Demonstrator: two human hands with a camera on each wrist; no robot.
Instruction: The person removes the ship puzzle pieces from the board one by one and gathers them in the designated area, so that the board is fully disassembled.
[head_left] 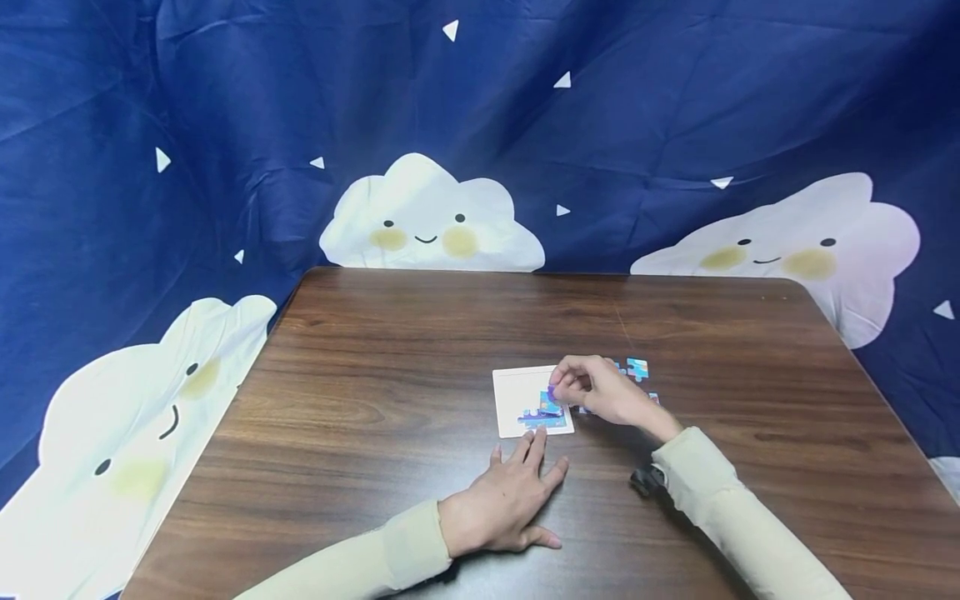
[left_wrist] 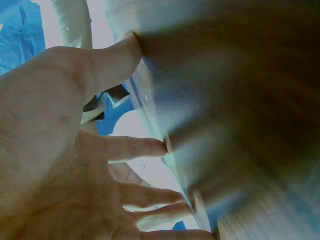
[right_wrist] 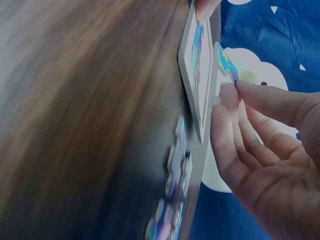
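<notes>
A white puzzle board [head_left: 513, 406] lies flat on the wooden table, with several joined blue and purple pieces [head_left: 542, 422] along its lower right part. Over the board's right side, my right hand [head_left: 596, 389] pinches a puzzle piece [right_wrist: 227, 61] between thumb and forefinger, as the right wrist view shows. My left hand [head_left: 506, 496] is spread, palm down, its fingertips at the board's near edge. In the left wrist view the fingers [left_wrist: 135, 147] are straight and apart, their tips on the tabletop.
Loose puzzle pieces [head_left: 637, 368] lie right of the board, partly hidden behind my right hand. A small black object [head_left: 645, 481] shows beside the right sleeve. A blue curtain [head_left: 247, 92] with white clouds hangs behind the table [head_left: 360, 350].
</notes>
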